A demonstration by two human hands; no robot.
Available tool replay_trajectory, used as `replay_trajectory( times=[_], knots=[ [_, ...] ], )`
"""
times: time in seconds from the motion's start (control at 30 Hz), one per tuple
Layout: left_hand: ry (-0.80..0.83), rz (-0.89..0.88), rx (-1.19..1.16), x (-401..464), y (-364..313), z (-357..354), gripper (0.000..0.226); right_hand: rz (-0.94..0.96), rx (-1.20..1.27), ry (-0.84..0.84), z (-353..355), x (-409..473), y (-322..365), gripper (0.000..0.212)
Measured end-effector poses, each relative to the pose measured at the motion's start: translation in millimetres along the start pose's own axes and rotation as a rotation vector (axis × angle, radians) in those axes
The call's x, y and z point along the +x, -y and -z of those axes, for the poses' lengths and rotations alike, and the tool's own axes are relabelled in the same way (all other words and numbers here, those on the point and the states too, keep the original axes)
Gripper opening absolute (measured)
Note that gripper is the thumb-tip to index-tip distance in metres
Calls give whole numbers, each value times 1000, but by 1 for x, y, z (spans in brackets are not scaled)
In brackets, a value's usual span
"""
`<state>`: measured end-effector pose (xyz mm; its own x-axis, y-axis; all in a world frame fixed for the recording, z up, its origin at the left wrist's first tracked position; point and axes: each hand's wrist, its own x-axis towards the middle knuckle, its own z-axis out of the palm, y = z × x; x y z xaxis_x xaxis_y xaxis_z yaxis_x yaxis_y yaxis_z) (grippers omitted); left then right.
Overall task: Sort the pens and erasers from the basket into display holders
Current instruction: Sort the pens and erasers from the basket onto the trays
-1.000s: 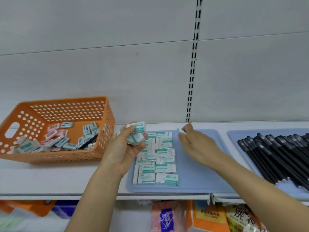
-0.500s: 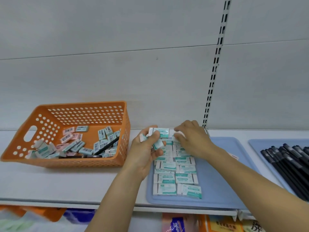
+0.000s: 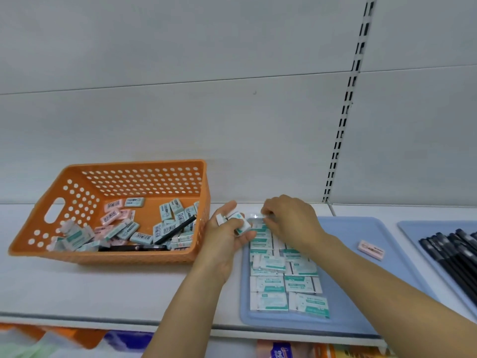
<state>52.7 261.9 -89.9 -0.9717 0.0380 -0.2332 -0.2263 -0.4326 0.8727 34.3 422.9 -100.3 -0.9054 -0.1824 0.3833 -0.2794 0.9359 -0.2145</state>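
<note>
**Green erasers going down, far end of the rows**

The left hand [image 3: 227, 236] sits just beside the tray's near-left corner, fingers curled round a small clutch of green-and-white erasers [image 3: 238, 222]; that grip is closed on the stock, a supply waiting to be dealt out. The right hand [image 3: 289, 220] reaches over the far end of the blue tray [image 3: 356, 293], fingertips pinched together at an eraser in clear wrap [image 3: 256, 216] right where the laid-out rows [image 3: 286, 288] stop; whether it has touched the tray yet cannot be told from here. Two columns of erasers run toward the camera; a lone pink eraser [image 3: 371, 249] lies apart on the same tray. The orange basket [image 3: 77, 182] on the left holds plenty more, green and pink mixed, with black pens [image 3: 178, 229] lying among them; a second tray [image 3: 407, 226] at the right edge carries the sorted pens [image 3: 454, 251].

To do this step well, by the look of it: set the piece flush against its neighbour, label up, edges square with the column; press lightly so the slick wrap does not skate; let go only once it lies flat; keep the feeding hand close so the next one passes across without a stretch.
</note>
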Motion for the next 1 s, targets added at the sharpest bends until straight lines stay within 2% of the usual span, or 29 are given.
replay_trajectory(
  times=[0.07, 0.13, 0.17, 0.23, 0.3, 0.4, 0.5, 0.53, 0.57, 0.67, 0.7, 0.8, 0.9, 1.0],
  knots=[
    [4, 17, -62, -1, -2, 2, 39, 86, -110, 42, -4, -2, 1, 17],
    [23, 36, -114, -3, -3, 3, 37, 109, -96, 14, -2, -3, 2, 26],
    [39, 48, -135, -4, -4, 3, 36, 82, -6, -24, 2, -5, 3, 27],
    [88, 74, -158, -7, -5, 2, 32, -7, 338, -71, 12, -8, 11, 27],
    [152, 100, -168, -8, -7, -2, 30, -47, 541, 17, 22, -9, 23, 32],
    [228, 150, -167, -9, -8, -7, 36, -33, 388, 124, 29, -11, 30, 37],
    [314, 145, -88, -9, -4, -7, 38, -101, 442, 116, 35, -18, 19, 27],
    [323, 120, 11, -10, -2, -7, 35, -119, 453, 95, 36, -21, 15, 22],
    [296, 51, 205, -8, 0, -8, 31, -141, 468, 59, 37, -24, 10, 18],
    [71, -386, 1092, 6, 4, -7, 22, -235, 468, -28, 40, -33, -4, 13],
    [69, -457, 1261, 9, 5, -7, 22, -253, 444, -4, 40, -36, -9, 14],
    [217, -335, 1415, 19, 9, -5, 40, -253, 324, 153, 36, -47, -18, 20],
    [251, -322, 1429, 26, 7, 0, 54, -225, 326, 168, 30, -55, -22, 20],
    [205, -392, 1447, 26, 2, 4, 42, -219, 307, 131, 28, -56, -24, 17]
  ],
)
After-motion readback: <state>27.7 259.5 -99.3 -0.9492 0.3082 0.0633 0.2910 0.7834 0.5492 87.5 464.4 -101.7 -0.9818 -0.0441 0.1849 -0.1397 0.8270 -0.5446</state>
